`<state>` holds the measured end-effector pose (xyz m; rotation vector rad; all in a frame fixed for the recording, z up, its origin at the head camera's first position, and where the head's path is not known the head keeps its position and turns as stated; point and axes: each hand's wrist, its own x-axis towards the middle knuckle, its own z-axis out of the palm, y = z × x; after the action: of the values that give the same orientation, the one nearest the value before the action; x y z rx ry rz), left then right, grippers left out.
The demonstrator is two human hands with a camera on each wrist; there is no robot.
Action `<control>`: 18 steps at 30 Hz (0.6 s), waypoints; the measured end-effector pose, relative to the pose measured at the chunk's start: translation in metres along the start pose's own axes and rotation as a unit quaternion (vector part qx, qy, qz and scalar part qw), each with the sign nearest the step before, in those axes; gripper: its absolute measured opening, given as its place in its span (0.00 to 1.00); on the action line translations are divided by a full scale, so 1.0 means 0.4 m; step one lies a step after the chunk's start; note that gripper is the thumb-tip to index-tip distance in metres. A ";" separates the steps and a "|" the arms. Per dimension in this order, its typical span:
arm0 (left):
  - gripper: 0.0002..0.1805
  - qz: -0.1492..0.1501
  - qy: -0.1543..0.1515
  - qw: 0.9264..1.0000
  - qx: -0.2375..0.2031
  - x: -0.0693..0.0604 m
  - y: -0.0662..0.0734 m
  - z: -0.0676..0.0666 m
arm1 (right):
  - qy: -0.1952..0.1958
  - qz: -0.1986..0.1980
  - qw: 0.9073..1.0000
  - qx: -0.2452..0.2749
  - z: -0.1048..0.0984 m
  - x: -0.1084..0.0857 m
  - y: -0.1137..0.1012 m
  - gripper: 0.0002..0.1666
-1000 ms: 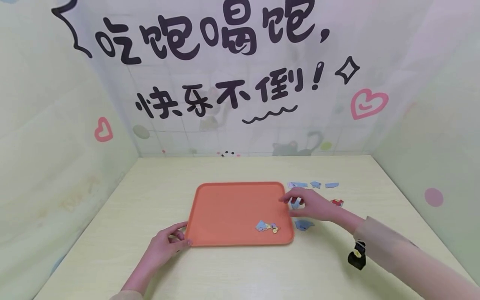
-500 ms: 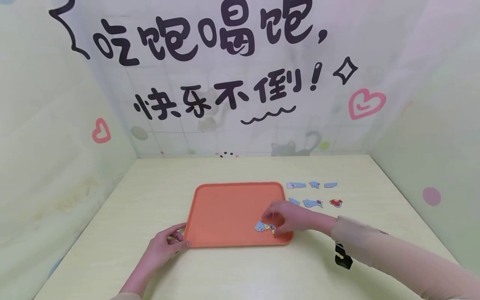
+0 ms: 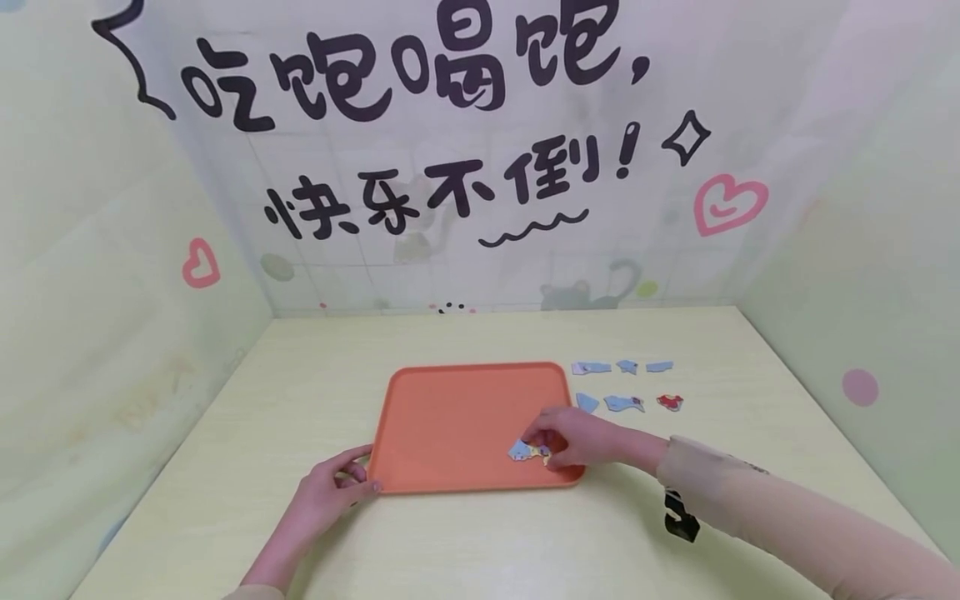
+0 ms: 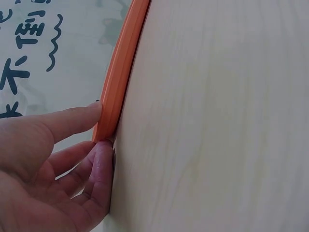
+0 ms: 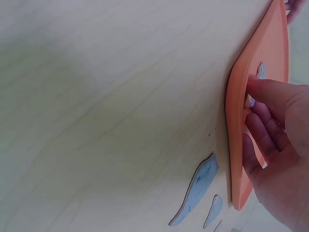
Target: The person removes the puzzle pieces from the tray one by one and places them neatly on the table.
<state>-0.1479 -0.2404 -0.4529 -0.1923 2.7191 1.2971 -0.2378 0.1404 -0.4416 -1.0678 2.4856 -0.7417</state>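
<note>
An orange tray (image 3: 450,425) lies on the table. My left hand (image 3: 326,487) holds its near left corner, thumb and fingers on the outer rim in the left wrist view. Over the tray's near right part, my right hand (image 3: 577,437) has thumb and fingertips around a small yellowish puzzle piece (image 3: 545,456); the fingers partly hide it. Beside that piece lies a light blue puzzle piece (image 3: 519,451), and the two seem to touch. In the right wrist view, a colourful bit shows between my right thumb and fingers.
Several puzzle pieces lie right of the tray: blue ones such as a long strip (image 3: 592,367) and a wider piece (image 3: 625,404), plus a red one (image 3: 670,402). A larger blue piece (image 5: 195,191) lies close to the tray's right side. Printed cloth walls (image 3: 420,267) surround the table.
My right hand has moved left and nearer, from the tray's right edge to the pieces on the tray, uncovering blue pieces on the table. My left hand stays at the corner.
</note>
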 end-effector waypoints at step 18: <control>0.35 -0.005 0.006 1.000 0.001 -0.004 0.003 -0.001 | -0.008 -0.009 1.000 -0.015 0.003 0.005 -0.003 0.22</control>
<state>-0.1465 -0.2398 -0.4517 -0.2147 2.7255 1.2957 -0.2378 0.1380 -0.4422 -1.1046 2.4843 -0.6993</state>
